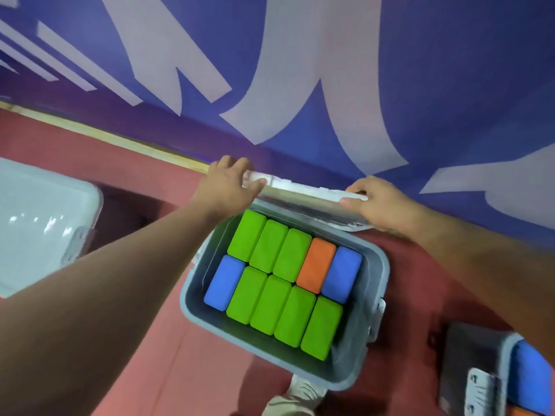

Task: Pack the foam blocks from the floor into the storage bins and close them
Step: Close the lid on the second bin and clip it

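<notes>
Foam blocks [270, 250] fill the grey storage bin [377, 265] at the centre of the frame, packed side by side in two rows: seven green, one orange block [316, 265] and two blue ones [225, 282] at opposite corners. The bin stands open on the red carpeted floor [135, 340]. Its pale lid [303, 193] is raised on edge along the bin's far rim, just above centre, close against the wall. The left hand [228, 184] grips the lid's left end with its fingers curled over the top edge. The right hand [381, 202] grips the right end, thumb lying along the near face.

At the lower right a second bin [507, 349] shows a blue block [531, 382] inside and a white latch [480, 388] on its side. A pale translucent container [45, 220] sits at the left edge. A light shoe [300, 394] shows at the bottom, just below the central bin. A wooden strip [105, 136] runs where the floor meets the blue wall [420, 55], which is painted with large pale shapes across the upper half of the frame.
</notes>
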### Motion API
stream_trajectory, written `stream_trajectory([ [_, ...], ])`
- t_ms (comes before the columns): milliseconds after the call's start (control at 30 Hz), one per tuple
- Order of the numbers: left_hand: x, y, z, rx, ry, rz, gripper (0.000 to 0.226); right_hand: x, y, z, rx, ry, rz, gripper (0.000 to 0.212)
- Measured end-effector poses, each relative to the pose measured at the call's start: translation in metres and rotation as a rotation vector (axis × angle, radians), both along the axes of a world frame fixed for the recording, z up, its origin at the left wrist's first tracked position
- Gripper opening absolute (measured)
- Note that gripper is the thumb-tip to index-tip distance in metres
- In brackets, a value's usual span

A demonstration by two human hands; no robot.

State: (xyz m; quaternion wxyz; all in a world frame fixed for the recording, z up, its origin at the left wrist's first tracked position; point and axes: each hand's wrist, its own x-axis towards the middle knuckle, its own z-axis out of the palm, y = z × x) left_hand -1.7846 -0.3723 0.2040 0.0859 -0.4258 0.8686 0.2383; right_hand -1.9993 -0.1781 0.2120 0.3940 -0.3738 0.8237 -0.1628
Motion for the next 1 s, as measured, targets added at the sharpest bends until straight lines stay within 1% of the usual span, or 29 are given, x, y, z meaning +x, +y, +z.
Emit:
stream_trajectory([
  [67,0.011,0.002,0.016,0.055,0.023,0.127,0.066,0.004,0.007,0.012,-0.035,0.066,0.011,0.025],
  [100,0.017,0.004,0.024,0.061,0.033,0.172,0.068,0.007,0.011,0.018,-0.059,0.081,0.026,0.025],
  [167,0.027,0.013,0.041,0.045,-0.007,0.178,0.064,0.015,0.021,0.033,-0.094,0.064,0.038,0.025],
  [233,0.041,0.022,0.061,0.109,-0.030,0.105,0.066,0.025,0.033,0.046,-0.122,0.065,0.076,0.024],
  [300,0.063,0.034,0.081,0.212,0.017,-0.022,0.073,0.037,0.046,0.057,-0.158,0.093,0.118,0.023],
  [333,0.076,0.041,0.091,0.230,0.035,-0.091,0.076,0.044,0.054,0.063,-0.179,0.101,0.126,0.023],
  [367,0.090,0.049,0.099,0.230,0.032,-0.145,0.074,0.051,0.063,0.070,-0.203,0.107,0.136,0.023],
  [433,0.118,0.070,0.112,0.209,0.067,-0.199,0.059,0.068,0.082,0.080,-0.244,0.140,0.178,0.026],
  [500,0.143,0.091,0.122,0.179,0.161,-0.194,0.044,0.087,0.101,0.089,-0.258,0.198,0.234,0.029],
  [567,0.167,0.114,0.126,0.160,0.201,-0.175,0.037,0.104,0.117,0.094,-0.266,0.254,0.326,0.033],
  [667,0.194,0.156,0.112,0.100,0.183,-0.223,0.050,0.123,0.140,0.087,-0.193,0.403,0.579,0.040],
  [733,0.206,0.190,0.094,0.068,0.180,-0.222,0.047,0.129,0.157,0.074,-0.186,0.478,0.710,0.041],
  [833,0.216,0.252,0.064,0.027,0.237,-0.211,0.046,0.127,0.181,0.046,-0.181,0.544,0.817,0.041],
  [900,0.216,0.291,0.041,-0.002,0.248,-0.225,0.050,0.122,0.194,0.023,-0.179,0.632,0.883,0.042],
  [1000,0.212,0.333,-0.004,-0.022,0.259,-0.171,0.052,0.118,0.210,-0.015,-0.136,0.703,0.919,0.040],
])
